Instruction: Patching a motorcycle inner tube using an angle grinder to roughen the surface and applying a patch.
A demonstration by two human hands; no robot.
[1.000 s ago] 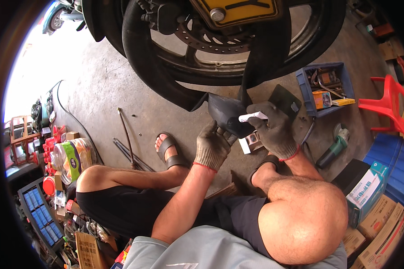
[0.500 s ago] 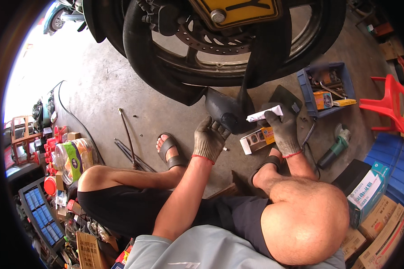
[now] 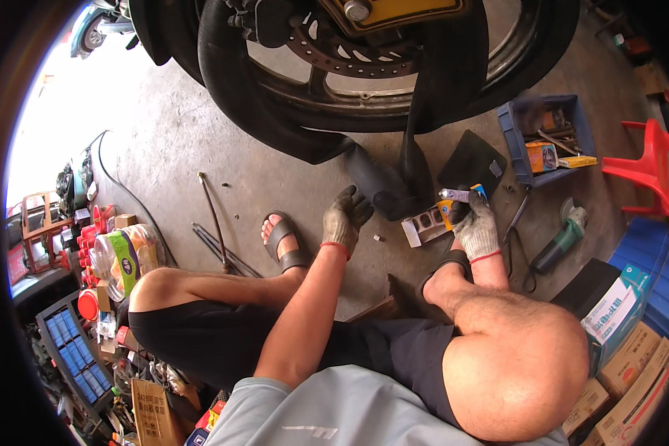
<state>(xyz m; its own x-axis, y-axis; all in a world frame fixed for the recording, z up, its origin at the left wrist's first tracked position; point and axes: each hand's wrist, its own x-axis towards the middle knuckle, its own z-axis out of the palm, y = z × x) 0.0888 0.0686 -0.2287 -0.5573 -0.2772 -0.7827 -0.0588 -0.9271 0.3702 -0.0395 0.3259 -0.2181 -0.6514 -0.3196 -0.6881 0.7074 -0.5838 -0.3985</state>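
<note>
The right hand (image 3: 474, 227), gloved, pinches a small glue tube (image 3: 461, 195) between thumb and fingers, nozzle pointing left toward the inner tube (image 3: 383, 182). The left hand (image 3: 344, 219), also gloved, has its fingers spread and resting loose just left of the tube's black rubber, touching or nearly so; it grips nothing. The rubber hangs from the wheel (image 3: 364, 74) above both hands.

To my eye, gluing goes best if the left hand presses the rubber flat and steady while the right squeezes lightly, keeping the nozzle close so the bead stays thin.

Just below the glue tube lies one open patch box (image 3: 426, 225). Right of the grip sit one blue tray (image 3: 546, 137) of tools and one green grinder (image 3: 561, 241). Two gloves, two sandals, one glue tube.
</note>
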